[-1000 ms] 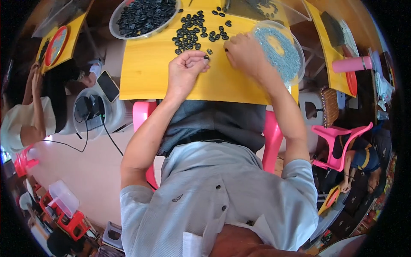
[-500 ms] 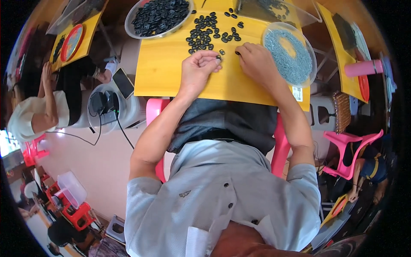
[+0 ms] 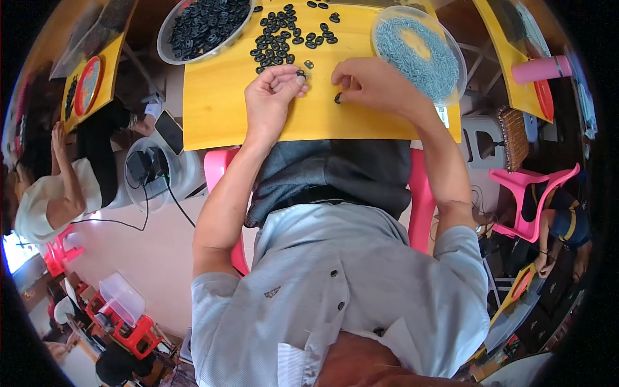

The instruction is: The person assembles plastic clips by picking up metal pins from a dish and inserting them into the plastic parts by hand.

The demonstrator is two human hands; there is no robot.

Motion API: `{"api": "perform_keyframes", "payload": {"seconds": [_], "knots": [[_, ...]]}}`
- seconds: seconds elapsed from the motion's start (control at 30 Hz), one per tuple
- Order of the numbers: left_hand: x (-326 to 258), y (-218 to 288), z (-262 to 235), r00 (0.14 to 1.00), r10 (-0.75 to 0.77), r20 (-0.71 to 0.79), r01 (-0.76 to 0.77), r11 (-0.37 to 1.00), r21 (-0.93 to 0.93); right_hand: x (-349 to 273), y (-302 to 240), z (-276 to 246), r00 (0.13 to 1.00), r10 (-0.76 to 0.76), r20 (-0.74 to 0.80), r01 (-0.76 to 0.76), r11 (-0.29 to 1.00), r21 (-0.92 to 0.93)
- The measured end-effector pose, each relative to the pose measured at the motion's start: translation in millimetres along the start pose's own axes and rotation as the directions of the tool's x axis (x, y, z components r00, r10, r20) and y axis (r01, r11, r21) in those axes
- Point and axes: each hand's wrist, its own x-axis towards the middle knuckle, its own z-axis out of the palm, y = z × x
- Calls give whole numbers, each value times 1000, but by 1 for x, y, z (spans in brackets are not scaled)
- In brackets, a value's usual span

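Observation:
My left hand (image 3: 269, 103) is pinched on a small black oval plastic piece (image 3: 301, 73), from which a thin metal pin seems to stick out. To its right, my right hand (image 3: 380, 84) grips another black oval piece (image 3: 338, 98) at its fingertips, low over the yellow tabletop (image 3: 219, 106). One more piece with a bit of metal (image 3: 309, 64) lies just beyond the left fingertips. Several loose black oval pieces (image 3: 273, 49) are scattered farther off, each with holes in it.
A clear tub (image 3: 164, 50) heaped with black pieces stands far left. At far right, a round clear tray (image 3: 461, 72) holds a ring of small silvery metal pins (image 3: 412, 74). Beyond the table are a phone (image 3: 169, 132), a pink bottle (image 3: 541, 69) and other people.
The whole view has shifted a little. Against the table, my right hand has moved slightly right and its black piece has come nearer to me. My left hand keeps its pinch.

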Motion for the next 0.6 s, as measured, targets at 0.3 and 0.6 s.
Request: {"api": "perform_keyframes", "payload": {"seconds": [0.3, 0.6], "knots": [[1, 0, 1, 1000, -4, 12, 4, 1000, -1, 0, 15, 22, 970, -240, -26, 230, 952, -204], [-1, 2, 0, 999, -11, 31, 10, 1000, 2, 11, 15, 26, 987, 53, -153, -4, 953, 302]]}}
